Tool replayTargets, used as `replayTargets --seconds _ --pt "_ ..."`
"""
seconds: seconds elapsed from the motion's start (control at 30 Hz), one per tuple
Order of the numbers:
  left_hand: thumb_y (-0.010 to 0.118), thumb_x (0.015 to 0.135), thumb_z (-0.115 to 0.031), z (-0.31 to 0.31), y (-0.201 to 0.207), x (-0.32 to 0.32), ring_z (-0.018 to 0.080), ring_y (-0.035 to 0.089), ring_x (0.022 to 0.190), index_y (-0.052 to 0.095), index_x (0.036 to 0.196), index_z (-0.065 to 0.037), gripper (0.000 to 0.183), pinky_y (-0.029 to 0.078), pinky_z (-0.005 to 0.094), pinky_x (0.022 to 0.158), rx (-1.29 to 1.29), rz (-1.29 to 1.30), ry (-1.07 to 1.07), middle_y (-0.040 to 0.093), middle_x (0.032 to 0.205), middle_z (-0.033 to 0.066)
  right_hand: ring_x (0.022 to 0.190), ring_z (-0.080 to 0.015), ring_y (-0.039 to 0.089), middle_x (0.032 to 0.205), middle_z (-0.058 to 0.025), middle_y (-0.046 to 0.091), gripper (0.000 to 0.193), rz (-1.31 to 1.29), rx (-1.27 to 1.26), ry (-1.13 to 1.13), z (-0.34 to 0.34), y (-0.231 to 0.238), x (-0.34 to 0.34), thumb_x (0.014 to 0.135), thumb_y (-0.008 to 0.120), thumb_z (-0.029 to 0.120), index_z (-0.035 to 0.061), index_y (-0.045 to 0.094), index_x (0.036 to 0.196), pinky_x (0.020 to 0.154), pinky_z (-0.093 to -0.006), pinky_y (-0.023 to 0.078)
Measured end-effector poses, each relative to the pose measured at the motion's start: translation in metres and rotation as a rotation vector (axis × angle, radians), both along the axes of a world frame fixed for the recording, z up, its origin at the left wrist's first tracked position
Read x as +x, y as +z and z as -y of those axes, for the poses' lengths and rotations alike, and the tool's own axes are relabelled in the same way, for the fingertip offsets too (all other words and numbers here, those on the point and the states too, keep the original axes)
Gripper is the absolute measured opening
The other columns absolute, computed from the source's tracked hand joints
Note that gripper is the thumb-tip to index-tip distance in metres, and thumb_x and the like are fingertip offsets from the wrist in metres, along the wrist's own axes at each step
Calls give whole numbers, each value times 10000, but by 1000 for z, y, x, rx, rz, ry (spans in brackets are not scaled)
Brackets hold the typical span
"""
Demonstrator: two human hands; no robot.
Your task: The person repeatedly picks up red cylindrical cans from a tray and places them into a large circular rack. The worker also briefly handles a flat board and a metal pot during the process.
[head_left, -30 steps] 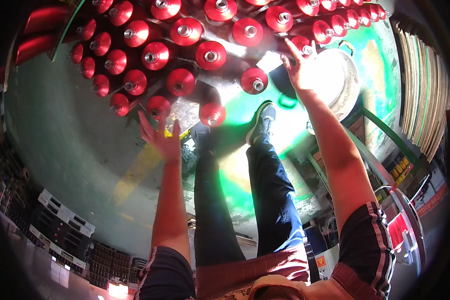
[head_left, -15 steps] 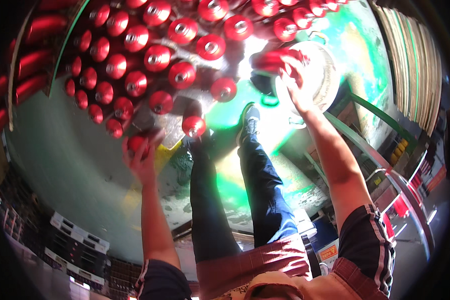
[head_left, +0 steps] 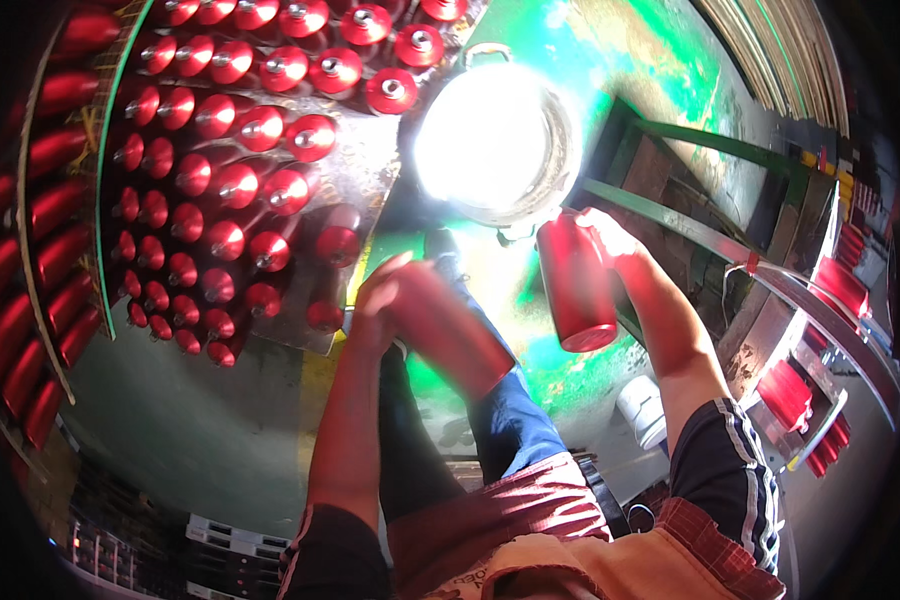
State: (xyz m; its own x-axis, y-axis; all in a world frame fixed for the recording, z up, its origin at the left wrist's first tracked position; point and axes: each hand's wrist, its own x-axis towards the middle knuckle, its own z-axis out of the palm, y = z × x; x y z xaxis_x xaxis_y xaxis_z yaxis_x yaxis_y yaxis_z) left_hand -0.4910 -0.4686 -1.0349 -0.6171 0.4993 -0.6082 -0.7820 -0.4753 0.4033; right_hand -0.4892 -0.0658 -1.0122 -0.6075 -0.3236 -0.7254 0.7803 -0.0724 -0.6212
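My left hand [head_left: 378,290] is closed round the upper end of a red metal cylinder [head_left: 448,332], blurred by motion and tilted, with its flat base toward my legs. My right hand [head_left: 610,240] grips a second red cylinder [head_left: 576,290] near its top, its base pointing down toward me. Both cylinders are held in the air over my legs, apart from each other. Just beyond the right one stands a round pot [head_left: 564,150] with side handles, its inside washed out by glare. On the left, many similar red cylinders [head_left: 225,238] stand upright in rows, necks up.
A board stack edge [head_left: 100,180] with more red cylinders [head_left: 55,205] lying behind it is at far left. To the right runs a green metal frame [head_left: 670,220]. A white bucket [head_left: 642,410] stands by my right elbow. Stacked sheets [head_left: 770,50] are at the far right.
My left hand has lifted a cylinder from the standing rows and brought it over my legs. My right hand has drawn its cylinder from the pot's edge toward me. The view has shifted right.
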Motion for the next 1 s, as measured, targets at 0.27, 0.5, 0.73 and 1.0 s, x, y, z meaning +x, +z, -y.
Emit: replayTargets --seconds 0.27,0.5,0.73,1.0 --pt "452 1011 -291 -170 -80 -41 310 647 1034 439 1388 42 503 522 420 923 262 316 -35 642 1161 247 1072 -212 610 1168 -113 649 389 -18 26 -55 -41 -21 10 850 642 191 15 614 1195 939 -350 482" --pt "484 997 -328 -131 -77 19 310 648 1025 459 1365 38 520 526 412 911 372 589 30 645 1150 241 1074 -209 607 1171 -108 645 393 -18 1 -49 -62 -38 -4 850 652 201 39 614 1207 940 -354 483" --pt "517 984 -365 -108 -88 38 311 650 1016 480 1342 35 538 529 403 899 509 573 -110 647 1139 235 1076 -206 604 1174 -102 641 398 28 -101 -148 -49 -38 -19 851 663 210 63 614 1218 941 -358 484" --pt "629 855 -229 121 19 121 210 594 1114 596 1266 -7 468 455 337 994 -273 174 -16 633 1211 105 1206 -202 528 1254 -102 606 431 -547 473 -153 70 -7 -57 820 709 122 40 650 1239 1026 -359 423"
